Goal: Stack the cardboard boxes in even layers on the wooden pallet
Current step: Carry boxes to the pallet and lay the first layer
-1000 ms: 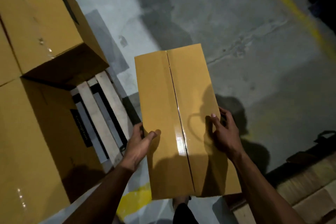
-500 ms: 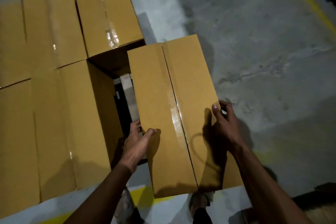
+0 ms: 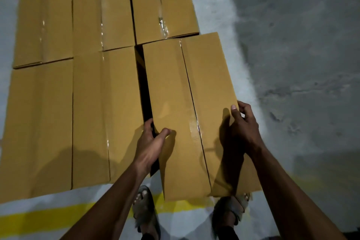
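Observation:
I hold a long taped cardboard box (image 3: pixel 187 103) by its two long sides. My left hand (image 3: pixel 151 142) grips its left edge and my right hand (image 3: pixel 243 126) its right edge. The box sits at the near right corner of the layer, slightly skewed, with a dark narrow gap (image 3: pixel 144 87) between it and the neighbouring box (image 3: pixel 105 115). Several other tan boxes (image 3: pixel 161 4) fill the layer to the left and behind. The boxes hide the wooden pallet.
A yellow floor line (image 3: pixel 44 220) runs across the near floor under my sandalled feet (image 3: pixel 145 210). Grey concrete floor (image 3: pixel 302 54) spreads to the right of the stack.
The box has travelled left and forward from over the bare floor into the open slot at the layer's near right corner. Both hands kept their grip. The pallet slats are covered now.

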{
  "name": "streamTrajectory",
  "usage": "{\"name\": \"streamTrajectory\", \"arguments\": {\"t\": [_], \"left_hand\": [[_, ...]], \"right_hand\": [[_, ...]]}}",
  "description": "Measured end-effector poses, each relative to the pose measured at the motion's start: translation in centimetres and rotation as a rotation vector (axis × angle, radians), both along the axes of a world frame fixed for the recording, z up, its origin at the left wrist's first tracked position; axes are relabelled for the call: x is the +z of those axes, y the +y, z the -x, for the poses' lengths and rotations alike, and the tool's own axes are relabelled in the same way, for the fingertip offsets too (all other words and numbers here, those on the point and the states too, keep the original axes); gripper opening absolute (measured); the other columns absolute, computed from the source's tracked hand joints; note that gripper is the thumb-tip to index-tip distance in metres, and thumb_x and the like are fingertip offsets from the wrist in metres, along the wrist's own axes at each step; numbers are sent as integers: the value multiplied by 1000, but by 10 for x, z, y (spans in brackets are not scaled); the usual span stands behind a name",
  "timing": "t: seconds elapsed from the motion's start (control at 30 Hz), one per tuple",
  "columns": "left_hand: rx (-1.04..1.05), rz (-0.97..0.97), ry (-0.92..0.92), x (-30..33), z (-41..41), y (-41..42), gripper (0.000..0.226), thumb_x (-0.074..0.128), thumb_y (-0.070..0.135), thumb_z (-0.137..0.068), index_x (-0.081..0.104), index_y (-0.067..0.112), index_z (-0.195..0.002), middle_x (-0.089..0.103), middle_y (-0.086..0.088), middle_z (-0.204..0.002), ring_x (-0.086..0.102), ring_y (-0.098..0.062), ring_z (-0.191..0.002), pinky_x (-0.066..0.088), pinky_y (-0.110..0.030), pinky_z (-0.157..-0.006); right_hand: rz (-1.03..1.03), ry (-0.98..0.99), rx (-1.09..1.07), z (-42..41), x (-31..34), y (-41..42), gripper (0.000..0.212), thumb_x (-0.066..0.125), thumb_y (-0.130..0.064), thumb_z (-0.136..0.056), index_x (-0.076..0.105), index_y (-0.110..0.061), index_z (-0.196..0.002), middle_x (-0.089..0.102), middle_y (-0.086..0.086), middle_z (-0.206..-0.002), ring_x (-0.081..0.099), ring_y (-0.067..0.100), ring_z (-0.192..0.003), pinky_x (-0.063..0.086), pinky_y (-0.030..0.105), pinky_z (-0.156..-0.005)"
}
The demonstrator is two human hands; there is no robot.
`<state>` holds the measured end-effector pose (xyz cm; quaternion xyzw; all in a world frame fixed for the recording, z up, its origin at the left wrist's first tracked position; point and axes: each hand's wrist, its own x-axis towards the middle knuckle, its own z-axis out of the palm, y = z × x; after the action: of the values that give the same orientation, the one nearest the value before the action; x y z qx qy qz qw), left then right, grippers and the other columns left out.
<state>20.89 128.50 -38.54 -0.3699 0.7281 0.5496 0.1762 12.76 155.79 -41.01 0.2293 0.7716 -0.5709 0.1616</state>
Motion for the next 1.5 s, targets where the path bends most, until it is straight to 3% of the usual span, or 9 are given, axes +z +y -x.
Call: {"name": "streamTrajectory", "arguments": {"t": [0.2, 0.4, 0.47, 0.53, 0.67, 0.77, 0.87, 1.03, 1.5], "left_hand": [[15, -30, 27, -4, 7, -21, 79, 66, 45, -96, 23, 41, -162, 37, 8, -161, 40, -15, -142, 35, -31, -103], [-16, -48, 117, -13, 5, -34, 82, 69, 36, -98, 19, 42, -163, 27, 14, -168, 31, -12, -151, 33, -32, -114], [-72, 7, 134, -18, 0, -31, 89, 73, 31, -96, 15, 44, -164, 22, 16, -169, 28, -10, -151, 32, -30, -115], [-130, 129, 128, -26, -6, -32, 97, 77, 30, -93, 12, 41, -165, 19, 14, -171, 25, -11, -153, 31, -35, -122], [-301, 413, 74, -48, -29, -44, 118, 78, 57, -84, -1, 29, -167, -7, 13, -174, -2, -12, -160, 16, -42, -130], [-477, 545, 76, -57, -55, -49, 136, 65, 88, -71, -13, 29, -165, -23, 8, -171, -18, -15, -158, 0, -43, -129], [-658, 624, 36, -64, -83, -52, 143, 55, 99, -64, -20, 28, -163, -33, 6, -168, -27, -18, -156, -4, -51, -127], [-839, 732, 14, -77, -103, -63, 148, 62, 95, -59, -7, 19, -166, -24, -1, -172, -20, -26, -159, 12, -62, -126], [-982, 841, 70, -81, -112, -68, 135, 76, 65, -73, -8, 14, -166, -18, -5, -173, -13, -31, -160, 17, -61, -125]], "right_hand": [[-2, -23, 38, 23, -10, -22, 43, 48, -54, -104, 51, -35, -143, 56, -13, -136, 52, 14, -124, 40, 31, -95], [58, -99, 133, 28, -31, -43, 55, 38, -60, -105, 44, -33, -153, 46, -12, -152, 41, 16, -142, 34, 36, -114], [35, -125, 164, 25, -42, -46, 65, 38, -71, -99, 44, -32, -151, 47, -8, -153, 42, 17, -141, 33, 45, -120], [10, -128, 162, 22, -44, -49, 76, 41, -86, -87, 50, -32, -140, 52, -7, -140, 47, 17, -132, 36, 50, -118], [-65, -162, 163, 9, -47, -50, 54, 46, -50, -106, 39, -29, -155, 47, -5, -152, 46, 20, -135, 41, 38, -107], [-142, -213, 187, -4, -58, -44, 49, 51, -57, -101, 48, -33, -144, 63, -1, -130, 59, 27, -123, 51, 48, -103], [-196, -258, 196, -14, -63, -45, 56, 47, -63, -101, 46, -30, -146, 62, 1, -131, 58, 30, -121, 48, 51, -106], [-248, -257, 206, -18, -65, -47, 59, 45, -66, -100, 44, -30, -147, 61, 8, -135, 57, 36, -125, 46, 52, -108], [-277, -246, 190, -16, -68, -47, 54, 44, -63, -101, 47, -29, -144, 62, 10, -134, 57, 38, -124, 46, 54, -107]]}}
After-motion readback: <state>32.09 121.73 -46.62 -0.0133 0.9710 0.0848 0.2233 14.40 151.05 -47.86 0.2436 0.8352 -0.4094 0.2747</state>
